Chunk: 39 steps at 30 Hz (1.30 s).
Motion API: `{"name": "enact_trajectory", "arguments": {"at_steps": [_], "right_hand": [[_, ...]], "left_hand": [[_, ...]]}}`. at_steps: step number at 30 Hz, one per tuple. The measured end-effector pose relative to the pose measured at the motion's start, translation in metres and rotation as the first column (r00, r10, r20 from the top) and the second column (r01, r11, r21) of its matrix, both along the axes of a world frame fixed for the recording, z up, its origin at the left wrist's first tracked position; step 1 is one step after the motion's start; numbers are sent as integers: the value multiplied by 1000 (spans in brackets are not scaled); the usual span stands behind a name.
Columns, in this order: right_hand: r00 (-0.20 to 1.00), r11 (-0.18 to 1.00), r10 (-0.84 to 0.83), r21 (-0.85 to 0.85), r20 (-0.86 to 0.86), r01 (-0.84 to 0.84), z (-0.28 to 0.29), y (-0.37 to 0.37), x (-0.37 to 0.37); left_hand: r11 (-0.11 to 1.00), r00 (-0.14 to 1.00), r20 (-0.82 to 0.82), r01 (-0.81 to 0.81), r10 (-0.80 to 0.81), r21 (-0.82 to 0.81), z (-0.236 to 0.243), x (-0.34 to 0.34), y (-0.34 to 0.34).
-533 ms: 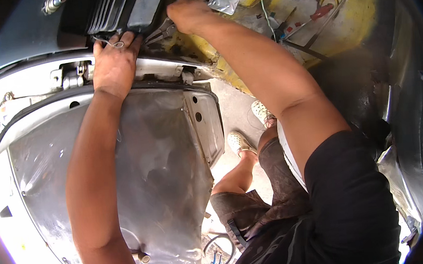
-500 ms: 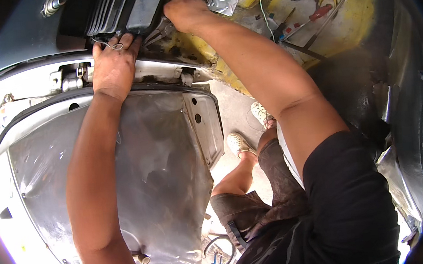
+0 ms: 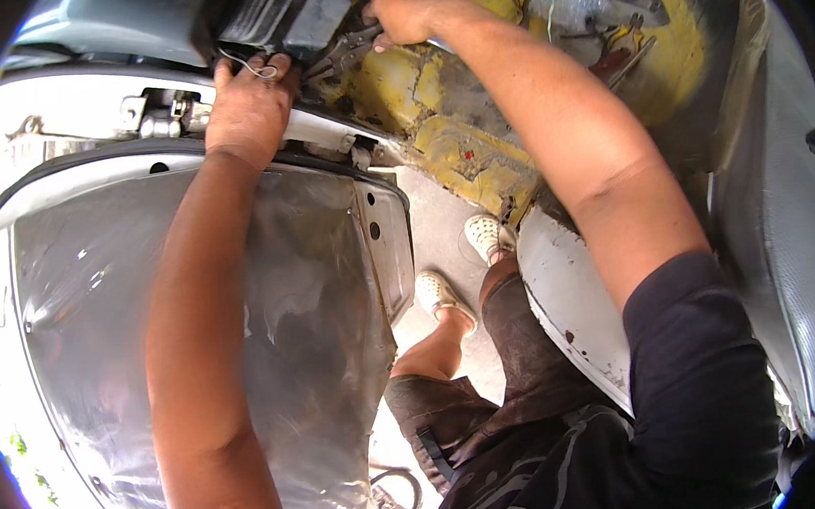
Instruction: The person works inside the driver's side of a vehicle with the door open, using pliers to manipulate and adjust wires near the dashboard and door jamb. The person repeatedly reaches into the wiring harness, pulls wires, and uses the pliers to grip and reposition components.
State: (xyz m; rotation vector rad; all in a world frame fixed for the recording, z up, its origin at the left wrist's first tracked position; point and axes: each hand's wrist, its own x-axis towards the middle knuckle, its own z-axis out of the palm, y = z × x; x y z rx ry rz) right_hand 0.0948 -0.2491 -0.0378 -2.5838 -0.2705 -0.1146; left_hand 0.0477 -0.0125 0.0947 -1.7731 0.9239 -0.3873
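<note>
My left hand (image 3: 248, 109) lies back up at the lower edge of a dark ribbed housing (image 3: 259, 12), its fingers apart and their tips against that edge. A thin pale wire (image 3: 266, 72) loops across these fingers. To the right, my right hand (image 3: 413, 17) is closed around the handles of grey metal locking pliers (image 3: 342, 57). Their jaws point left, toward my left hand, close below the housing's corner. What the jaws touch is too small to make out. The right fingertips curl under and are partly hidden.
Below my left arm stands a vehicle door (image 3: 312, 262) with a shiny grey lining. Worn yellow floor metal (image 3: 477, 168) spreads to the right, with hand tools (image 3: 626, 51) farther back. A white sill (image 3: 574, 308) runs beside my legs. Dark hose (image 3: 412, 498) lies near my feet.
The view has shifted, so the housing and both hands appear farther right. My right hand shows lower and right of the housing, with more of the pliers visible. My left hand keeps its place at the housing's edge.
</note>
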Motion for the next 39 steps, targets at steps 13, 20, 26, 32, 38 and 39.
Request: {"name": "enact_trajectory", "arguments": {"at_steps": [13, 20, 26, 32, 38, 39], "right_hand": [[931, 934, 324, -97, -167, -343, 11, -18, 45], [965, 968, 198, -122, -169, -220, 27, -15, -1], [958, 961, 150, -191, -246, -199, 30, -6, -10], [979, 987, 108, -96, -172, -126, 24, -16, 2], [937, 981, 189, 23, -292, -191, 11, -21, -11], [930, 980, 198, 76, -309, -183, 8, -20, -14]], "left_hand": [[855, 756, -594, -475, 275, -209, -87, -119, -91], [352, 530, -848, -790, -18, -502, -175, -134, -75], [-608, 478, -540, -789, -693, 83, -209, -32, -62], [-199, 250, 80, -897, -965, 395, -227, -17, -113], [-452, 422, -212, -885, -881, 114, -232, -15, -148], [-449, 415, -230, -885, -880, 120, -229, -12, -149]]}}
